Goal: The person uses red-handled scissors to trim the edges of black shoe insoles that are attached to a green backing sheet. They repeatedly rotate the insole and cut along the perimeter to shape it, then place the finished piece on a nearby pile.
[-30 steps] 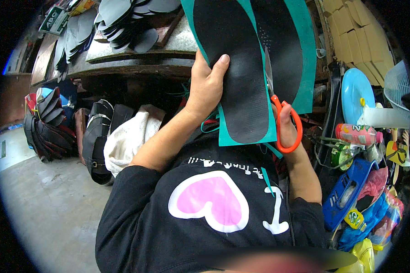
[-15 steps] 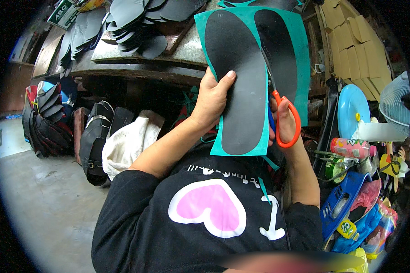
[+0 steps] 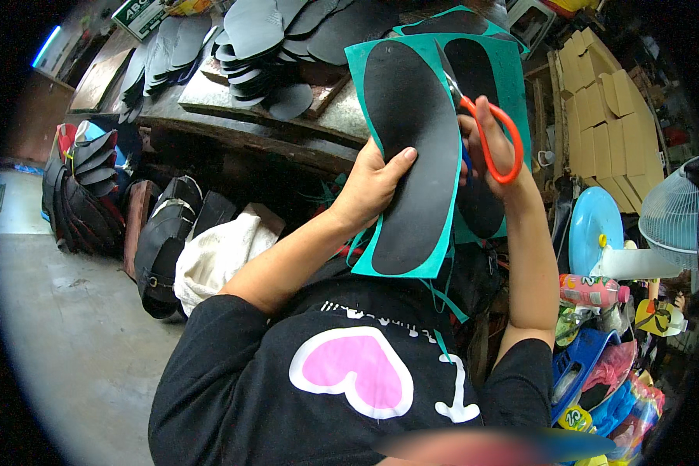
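My left hand grips the left edge of a green sheet that carries a black sole-shaped insole piece, thumb on top and fingers hidden beneath. In my right hand is a pair of scissors with an orange-red handle. Their blades stand between this insole and a second black insole on green backing, near the upper part of the sheet. Narrow green offcut strips dangle below the sheet by my shirt.
On the workbench at the back left lie stacks of black soles. A bundle of black pieces and a white cloth are at left. Cardboard pieces, a fan and a pink bottle stand at right.
The scissors have moved up along the gap between the two insoles, toward the sheet's far end. The second insole's lower part now hangs apart from the first, behind my right hand.
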The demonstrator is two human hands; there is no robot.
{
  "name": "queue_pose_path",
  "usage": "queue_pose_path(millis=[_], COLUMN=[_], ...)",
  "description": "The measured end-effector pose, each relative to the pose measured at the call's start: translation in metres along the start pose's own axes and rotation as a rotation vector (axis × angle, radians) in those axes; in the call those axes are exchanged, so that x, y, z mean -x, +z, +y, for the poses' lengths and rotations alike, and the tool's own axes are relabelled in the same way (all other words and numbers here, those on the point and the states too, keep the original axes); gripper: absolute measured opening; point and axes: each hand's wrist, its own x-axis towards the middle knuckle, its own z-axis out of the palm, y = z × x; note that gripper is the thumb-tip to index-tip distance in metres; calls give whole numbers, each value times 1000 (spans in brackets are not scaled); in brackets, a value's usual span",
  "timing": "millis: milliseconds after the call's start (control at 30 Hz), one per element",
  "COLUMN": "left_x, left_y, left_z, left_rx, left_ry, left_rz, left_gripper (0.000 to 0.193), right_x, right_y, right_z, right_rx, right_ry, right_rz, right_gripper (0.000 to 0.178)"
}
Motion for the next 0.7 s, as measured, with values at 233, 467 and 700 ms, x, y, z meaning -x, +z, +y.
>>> queue_pose_path(millis=[233,467,700], left_x=[-8,-14,5], left_y=[-8,-19,2], left_z=[10,31,25], left_rx=[-54,-200,116], left_ry=[71,253,-110], left_rz=[86,211,57], left_gripper=[33,33,45], right_x=[-32,9,67], right_y=[6,22,60], right_z=[-7,-6,34], right_rx=[91,-37,-196], right_ry=[-131,-234,-242], right_rz=[209,133,430], right_gripper=[76,55,41])
